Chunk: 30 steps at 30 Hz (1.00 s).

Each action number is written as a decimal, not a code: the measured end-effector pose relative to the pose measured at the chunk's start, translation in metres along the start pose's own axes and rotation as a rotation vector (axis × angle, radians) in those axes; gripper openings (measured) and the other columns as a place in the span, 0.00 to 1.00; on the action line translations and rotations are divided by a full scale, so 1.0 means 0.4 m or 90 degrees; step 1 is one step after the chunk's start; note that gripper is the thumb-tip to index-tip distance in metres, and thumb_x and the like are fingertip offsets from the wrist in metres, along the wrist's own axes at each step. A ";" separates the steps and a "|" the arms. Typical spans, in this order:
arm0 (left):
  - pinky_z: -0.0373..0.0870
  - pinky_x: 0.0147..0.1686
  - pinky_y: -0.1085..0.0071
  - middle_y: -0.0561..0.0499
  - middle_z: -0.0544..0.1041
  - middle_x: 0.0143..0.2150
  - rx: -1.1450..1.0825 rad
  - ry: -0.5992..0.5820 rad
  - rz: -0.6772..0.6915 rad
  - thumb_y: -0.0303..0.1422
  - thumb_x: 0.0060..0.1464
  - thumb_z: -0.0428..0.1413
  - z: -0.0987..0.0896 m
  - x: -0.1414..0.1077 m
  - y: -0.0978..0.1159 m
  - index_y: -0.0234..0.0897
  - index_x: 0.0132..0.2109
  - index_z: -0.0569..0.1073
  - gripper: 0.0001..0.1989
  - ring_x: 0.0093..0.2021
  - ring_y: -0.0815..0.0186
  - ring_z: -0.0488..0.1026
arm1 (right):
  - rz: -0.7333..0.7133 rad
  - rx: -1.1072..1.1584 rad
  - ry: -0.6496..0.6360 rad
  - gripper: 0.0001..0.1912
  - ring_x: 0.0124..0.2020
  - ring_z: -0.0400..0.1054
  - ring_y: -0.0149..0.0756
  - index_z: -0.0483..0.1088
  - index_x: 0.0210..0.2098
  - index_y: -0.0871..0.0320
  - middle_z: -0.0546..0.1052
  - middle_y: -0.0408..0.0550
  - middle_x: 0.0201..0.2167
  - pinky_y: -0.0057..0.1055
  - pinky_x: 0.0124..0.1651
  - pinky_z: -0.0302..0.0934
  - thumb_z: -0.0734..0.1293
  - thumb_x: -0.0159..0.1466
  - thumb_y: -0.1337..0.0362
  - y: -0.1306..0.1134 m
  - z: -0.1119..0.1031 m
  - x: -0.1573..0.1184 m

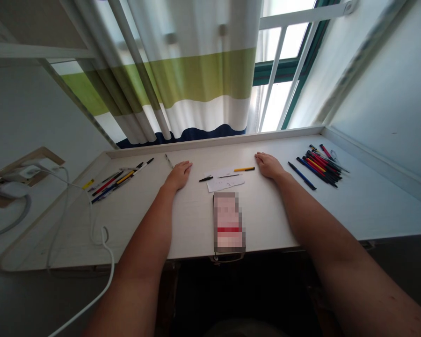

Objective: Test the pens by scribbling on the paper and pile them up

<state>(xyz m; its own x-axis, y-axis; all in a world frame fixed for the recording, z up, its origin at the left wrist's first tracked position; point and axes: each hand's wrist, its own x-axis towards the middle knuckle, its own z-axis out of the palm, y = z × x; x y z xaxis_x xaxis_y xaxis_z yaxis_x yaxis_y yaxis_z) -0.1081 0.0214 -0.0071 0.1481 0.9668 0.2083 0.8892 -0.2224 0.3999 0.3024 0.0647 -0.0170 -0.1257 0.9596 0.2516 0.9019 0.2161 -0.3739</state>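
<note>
- Left hand (178, 175): flat on desk (354, 206), palm down, holding nothing.
- Right hand (269, 165): flat, holding nothing, just beside yellow pen (244, 169).
- Paper slip (221, 182): between hands.

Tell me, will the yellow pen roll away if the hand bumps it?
Probably a little. The yellow pen looks thin and round and lies flat on the smooth desk, so a nudge from the right hand beside it could roll it. It looks light and stiff. One end lies by the paper, which might slow it.
</note>
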 end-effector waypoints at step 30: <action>0.73 0.44 0.68 0.45 0.84 0.44 -0.161 -0.083 0.023 0.38 0.55 0.63 -0.004 -0.019 0.214 0.38 0.37 0.86 0.09 0.43 0.60 0.79 | -0.393 0.009 -0.141 0.09 0.50 0.68 0.50 0.84 0.39 0.54 0.82 0.54 0.46 0.47 0.54 0.60 0.68 0.69 0.63 -0.257 -0.058 -0.081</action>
<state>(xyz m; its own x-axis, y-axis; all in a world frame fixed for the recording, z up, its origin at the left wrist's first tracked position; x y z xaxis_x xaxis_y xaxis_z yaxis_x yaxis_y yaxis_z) -0.0338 -0.0053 0.0269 0.2467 0.9620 0.1171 0.7480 -0.2658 0.6081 0.2231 0.0072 0.0339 -0.7021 0.6724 0.2345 0.6315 0.7401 -0.2312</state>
